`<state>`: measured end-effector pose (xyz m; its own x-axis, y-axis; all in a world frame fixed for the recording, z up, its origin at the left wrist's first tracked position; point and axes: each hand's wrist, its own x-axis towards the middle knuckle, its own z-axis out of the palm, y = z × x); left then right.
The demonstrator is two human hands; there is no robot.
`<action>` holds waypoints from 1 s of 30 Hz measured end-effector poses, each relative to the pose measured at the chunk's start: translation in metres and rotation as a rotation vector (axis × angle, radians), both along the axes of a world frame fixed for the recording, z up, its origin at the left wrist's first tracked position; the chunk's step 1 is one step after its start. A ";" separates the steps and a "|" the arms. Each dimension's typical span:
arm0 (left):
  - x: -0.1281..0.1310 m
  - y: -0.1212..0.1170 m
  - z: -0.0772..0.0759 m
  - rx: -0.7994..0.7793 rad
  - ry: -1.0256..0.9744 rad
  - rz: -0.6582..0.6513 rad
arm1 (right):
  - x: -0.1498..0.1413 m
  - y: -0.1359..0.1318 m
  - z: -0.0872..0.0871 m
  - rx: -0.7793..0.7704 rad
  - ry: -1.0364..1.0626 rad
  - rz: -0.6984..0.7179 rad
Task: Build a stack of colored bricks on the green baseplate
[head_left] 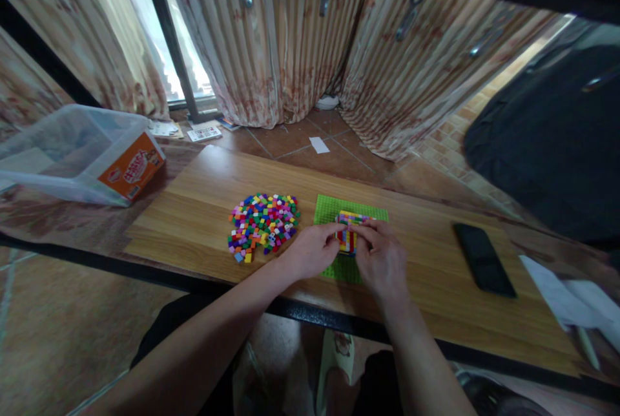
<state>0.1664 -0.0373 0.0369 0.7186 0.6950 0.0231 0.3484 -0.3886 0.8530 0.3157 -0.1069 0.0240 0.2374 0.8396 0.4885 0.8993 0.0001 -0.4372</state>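
Observation:
A small build of colourful toy bricks [356, 217], in yellow, red, purple and other colours, stands on a green studded baseplate [329, 204]. My left hand [316, 252] is closed at its left side, the index finger reaching over the near top. From the right, my right hand [383, 256] is closed against the same build, with its thumb and index finger at the bricks. The two index fingertips nearly meet. Whether a loose brick sits under them is hidden. Left of the baseplate lies a pile of loose toy bricks [265, 222] in many colours.
The wooden board [194, 209] carries all this. A black phone [484, 260] lies to the right, beside white papers [562, 293]. At the far left stands a clear plastic bin [72, 170] with an orange label. Patterned curtains [271, 35] hang behind.

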 end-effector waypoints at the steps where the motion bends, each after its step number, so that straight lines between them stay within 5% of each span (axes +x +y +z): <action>1: 0.000 0.000 0.000 0.000 -0.004 -0.001 | 0.000 0.000 0.000 -0.004 -0.008 -0.002; 15: -0.003 0.002 -0.001 -0.006 -0.033 0.029 | -0.004 0.001 0.000 -0.054 -0.072 -0.022; 30: -0.003 0.010 -0.004 -0.300 -0.202 0.108 | -0.012 0.003 0.006 0.091 0.158 -0.011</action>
<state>0.1629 -0.0277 0.0326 0.6426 0.7638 -0.0596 0.1871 -0.0811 0.9790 0.3037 -0.1043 0.0301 0.3262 0.7906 0.5182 0.8198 0.0364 -0.5715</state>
